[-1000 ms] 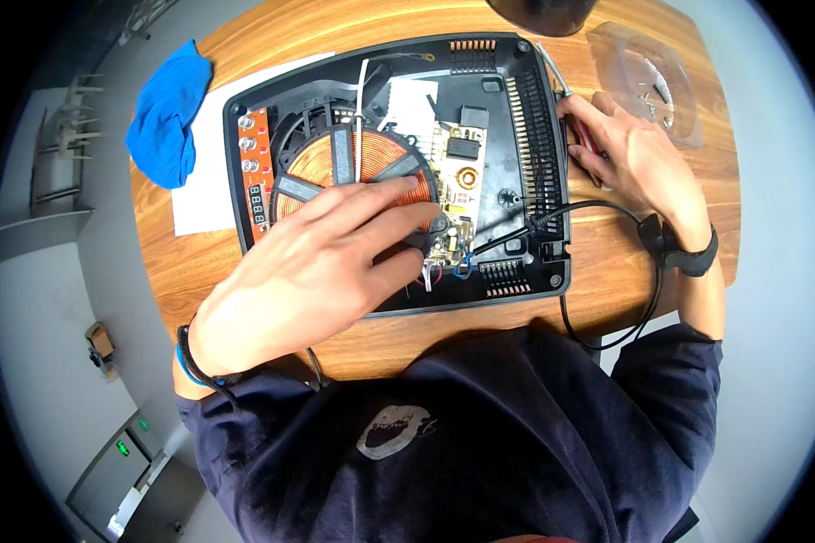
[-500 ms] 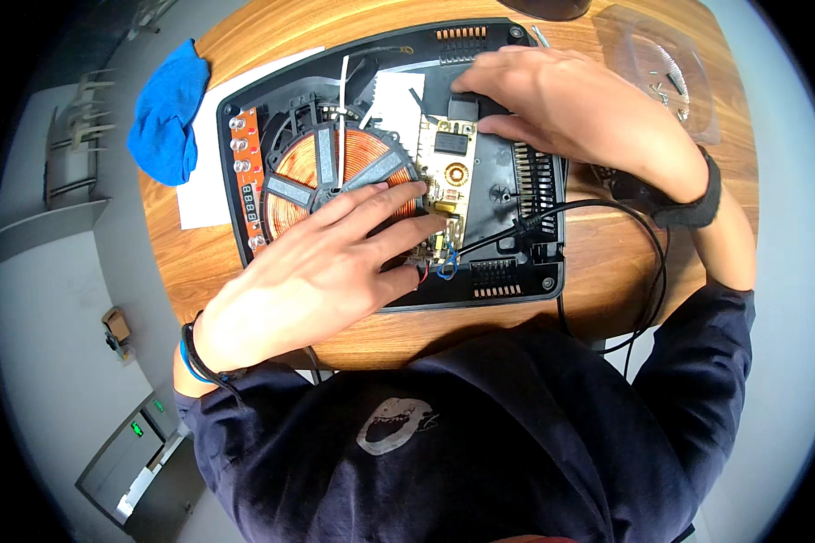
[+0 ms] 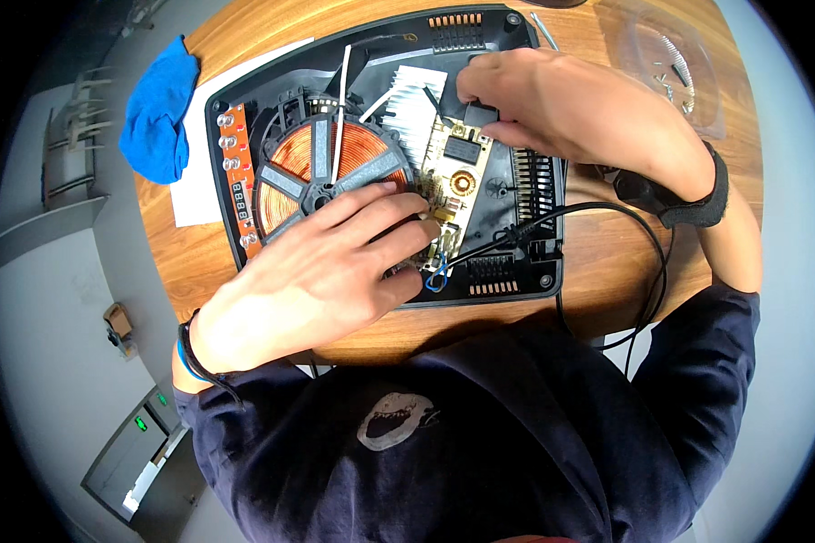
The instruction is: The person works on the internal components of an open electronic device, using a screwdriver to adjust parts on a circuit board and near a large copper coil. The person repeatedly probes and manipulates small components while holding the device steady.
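Note:
An open black appliance housing (image 3: 541,271) holds a copper coil (image 3: 290,154), a cream circuit board (image 3: 462,154), a white finned heat sink (image 3: 412,109) and an orange display board (image 3: 235,176). My left hand (image 3: 326,271) lies over the coil's lower part, fingers slightly apart and bent, fingertips at the board's lower section. My right hand (image 3: 580,118) is closed on the board's upper end, thumb and fingers at a black block (image 3: 480,116) there. A white strap (image 3: 340,118) crosses the coil, and a black cable (image 3: 607,206) runs out of the housing's right side.
The wooden table (image 3: 190,271) carries a blue cloth (image 3: 158,109), white paper (image 3: 199,208), a clear tray (image 3: 647,41) with small screws (image 3: 679,77), and a metal tool (image 3: 543,29) behind the housing. A dark object cut off at the top edge stands behind.
My right hand has left the red-handled tool at the right and reached up-left onto the board. The board's top has tilted right, exposing more of the heat sink. My left hand stays over the coil.

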Demonstrator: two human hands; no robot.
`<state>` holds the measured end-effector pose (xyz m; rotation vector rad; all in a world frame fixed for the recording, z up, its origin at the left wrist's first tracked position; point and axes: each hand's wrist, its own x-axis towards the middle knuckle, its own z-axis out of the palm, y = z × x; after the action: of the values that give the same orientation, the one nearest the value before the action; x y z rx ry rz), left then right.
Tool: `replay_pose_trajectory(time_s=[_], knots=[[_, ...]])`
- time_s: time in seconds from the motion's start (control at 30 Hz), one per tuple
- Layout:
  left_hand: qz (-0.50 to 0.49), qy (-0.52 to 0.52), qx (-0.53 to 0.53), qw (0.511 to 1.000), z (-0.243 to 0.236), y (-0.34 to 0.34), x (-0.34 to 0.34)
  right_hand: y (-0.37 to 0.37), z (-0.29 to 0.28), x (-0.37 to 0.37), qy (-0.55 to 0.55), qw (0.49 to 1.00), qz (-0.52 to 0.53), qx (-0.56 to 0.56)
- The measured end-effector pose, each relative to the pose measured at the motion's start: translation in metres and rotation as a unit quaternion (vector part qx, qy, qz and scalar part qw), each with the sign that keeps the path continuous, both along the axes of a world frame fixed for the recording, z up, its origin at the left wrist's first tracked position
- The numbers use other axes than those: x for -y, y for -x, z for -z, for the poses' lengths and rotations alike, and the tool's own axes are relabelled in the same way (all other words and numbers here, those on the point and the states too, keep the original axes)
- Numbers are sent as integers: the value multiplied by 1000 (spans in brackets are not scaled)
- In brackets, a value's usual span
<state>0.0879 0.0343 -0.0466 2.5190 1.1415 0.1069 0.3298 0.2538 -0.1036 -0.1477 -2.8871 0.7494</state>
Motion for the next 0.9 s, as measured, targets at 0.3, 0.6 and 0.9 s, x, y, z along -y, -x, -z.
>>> replay_pose_trajectory(time_s=[0.3, 0.6, 0.9], knots=[[-4, -15, 26, 1000, 2, 2, 1, 11, 11, -3, -17, 999, -3, -29], [-46, -20, 5, 999, -3, 22, -1, 20, -23, 0, -23, 990, -26, 137], [-102, -46, -77, 991, -2, 70, 3, 18, -26, -13, -10, 991, -113, 67]])
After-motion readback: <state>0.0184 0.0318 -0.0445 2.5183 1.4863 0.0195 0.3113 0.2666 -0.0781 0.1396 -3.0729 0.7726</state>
